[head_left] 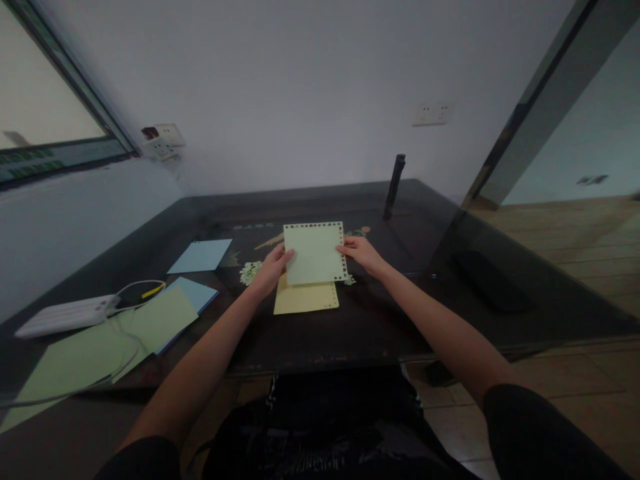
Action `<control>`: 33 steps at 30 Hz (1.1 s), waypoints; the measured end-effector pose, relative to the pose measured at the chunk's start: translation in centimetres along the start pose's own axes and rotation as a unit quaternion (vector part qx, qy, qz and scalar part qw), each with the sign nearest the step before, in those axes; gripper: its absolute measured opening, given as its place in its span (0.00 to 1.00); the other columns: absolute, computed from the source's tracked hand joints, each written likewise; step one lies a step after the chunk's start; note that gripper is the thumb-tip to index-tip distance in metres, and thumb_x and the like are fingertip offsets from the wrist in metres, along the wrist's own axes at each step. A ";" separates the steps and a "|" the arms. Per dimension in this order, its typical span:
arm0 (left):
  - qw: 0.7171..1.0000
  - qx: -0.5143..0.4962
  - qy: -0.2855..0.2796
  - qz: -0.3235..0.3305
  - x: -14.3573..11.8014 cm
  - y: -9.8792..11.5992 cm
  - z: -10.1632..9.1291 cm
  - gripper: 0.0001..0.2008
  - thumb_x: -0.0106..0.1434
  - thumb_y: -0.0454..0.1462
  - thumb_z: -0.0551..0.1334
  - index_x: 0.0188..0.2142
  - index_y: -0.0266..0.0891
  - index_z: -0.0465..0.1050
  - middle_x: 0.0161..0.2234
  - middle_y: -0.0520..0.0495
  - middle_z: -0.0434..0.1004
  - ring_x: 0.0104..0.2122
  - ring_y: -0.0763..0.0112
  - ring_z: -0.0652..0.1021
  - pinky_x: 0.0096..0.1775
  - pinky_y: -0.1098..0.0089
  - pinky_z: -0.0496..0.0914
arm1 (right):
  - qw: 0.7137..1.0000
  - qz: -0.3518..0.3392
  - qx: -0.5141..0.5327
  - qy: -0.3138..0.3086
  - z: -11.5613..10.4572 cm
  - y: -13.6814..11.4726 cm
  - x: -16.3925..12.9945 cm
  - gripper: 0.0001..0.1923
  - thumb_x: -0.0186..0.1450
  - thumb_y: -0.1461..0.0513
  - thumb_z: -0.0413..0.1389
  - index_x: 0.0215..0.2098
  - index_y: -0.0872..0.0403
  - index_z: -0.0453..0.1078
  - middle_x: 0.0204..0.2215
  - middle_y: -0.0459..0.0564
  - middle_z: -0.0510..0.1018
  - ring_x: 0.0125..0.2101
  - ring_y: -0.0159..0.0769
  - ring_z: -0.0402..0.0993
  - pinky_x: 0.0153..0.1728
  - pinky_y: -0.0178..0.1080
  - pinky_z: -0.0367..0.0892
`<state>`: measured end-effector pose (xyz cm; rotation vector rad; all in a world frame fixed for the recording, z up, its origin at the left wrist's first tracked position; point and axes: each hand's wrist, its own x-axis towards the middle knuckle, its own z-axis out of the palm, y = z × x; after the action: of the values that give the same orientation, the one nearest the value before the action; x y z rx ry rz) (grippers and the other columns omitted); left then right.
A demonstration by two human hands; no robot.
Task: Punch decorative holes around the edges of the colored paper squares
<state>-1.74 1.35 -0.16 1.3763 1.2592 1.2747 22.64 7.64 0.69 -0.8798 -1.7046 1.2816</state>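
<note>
A pale green sheet of paper (314, 255) is held up between both hands above the dark table. Small punched shapes run along its top and right edges. My left hand (273, 267) pinches its left edge, thumb on the front. On the opposite edge my right hand (364, 253) grips it the same way. Partly hidden beneath lies a yellow sheet of paper (306, 300), with small holes near its right edge. To the left rests a light blue sheet (201, 256) with a few marks at its top corner.
Green sheets (85, 360) and blue sheets (196, 293) overlap at the table's left, beside a white power bank (67, 315) with a cable. A black upright stick (395, 187) stands at the back right. A dark flat object (493, 280) lies on the right.
</note>
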 end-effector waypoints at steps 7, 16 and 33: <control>0.994 -0.037 -0.076 -0.076 -1.2 0.0 0.6 0.21 0.53 0.45 0.66 0.41 0.33 0.72 0.40 0.38 0.78 0.37 0.61 0.79 0.39 0.63 0.74 | 1.000 -0.008 -0.003 0.001 -0.4 -0.5 -0.1 0.07 0.59 0.59 0.56 0.31 0.57 0.68 0.27 0.46 0.73 0.27 0.30 0.67 0.29 0.35 0.64; 0.993 0.061 -0.094 -0.026 -1.5 0.2 0.5 0.22 0.54 0.40 0.65 0.48 0.35 0.69 0.46 0.38 0.77 0.41 0.59 0.78 0.43 0.58 0.73 | 1.000 -0.006 -0.009 -0.007 -0.3 -1.0 -0.3 0.07 0.60 0.59 0.56 0.30 0.56 0.67 0.27 0.47 0.73 0.29 0.32 0.69 0.32 0.37 0.66; 0.997 -0.036 0.072 -0.016 0.3 -0.9 -0.7 0.16 0.56 0.45 0.62 0.38 0.35 0.70 0.26 0.47 0.76 0.22 0.71 0.73 0.21 0.73 0.64 | 0.998 -0.011 -0.057 0.013 -1.4 0.8 0.3 0.17 0.61 0.51 0.53 0.26 0.57 0.69 0.18 0.46 0.72 0.19 0.28 0.66 0.23 0.32 0.61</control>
<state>-2.52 1.77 -0.95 1.2273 1.3140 1.4026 23.84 8.72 0.16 -0.9369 -1.7771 1.1628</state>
